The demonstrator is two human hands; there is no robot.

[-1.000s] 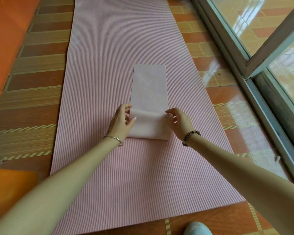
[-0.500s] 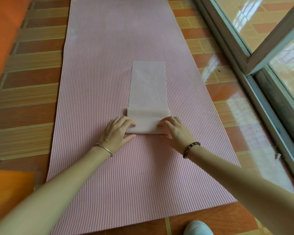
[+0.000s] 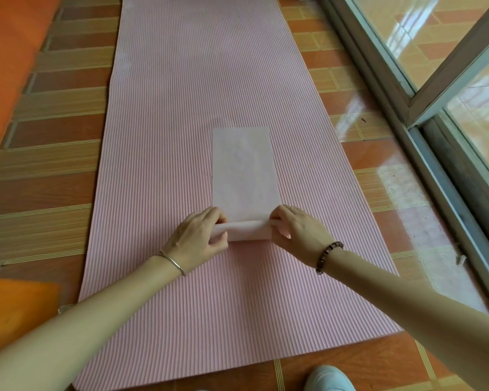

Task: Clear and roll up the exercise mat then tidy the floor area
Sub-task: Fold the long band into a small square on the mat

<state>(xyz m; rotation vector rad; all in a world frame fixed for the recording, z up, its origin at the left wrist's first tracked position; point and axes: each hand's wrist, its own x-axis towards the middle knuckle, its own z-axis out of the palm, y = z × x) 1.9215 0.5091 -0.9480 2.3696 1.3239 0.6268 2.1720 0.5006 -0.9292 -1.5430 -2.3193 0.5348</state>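
Observation:
A ribbed pink exercise mat lies flat along the tiled floor. On its middle rests a pale pink resistance band, flat at its far end and rolled into a small tube at its near end. My left hand grips the left end of that roll. My right hand grips the right end. Both hands rest low on the mat.
A sliding glass door with a metal frame and floor track runs along the right. Orange mats lie at the far left and near left. A white shoe shows at the bottom edge, just off the pink mat.
The near end of the band was folded over, pressed down, and is now rolled further into a tube. Both hands shifted from pressing flat to gripping the roll's ends.

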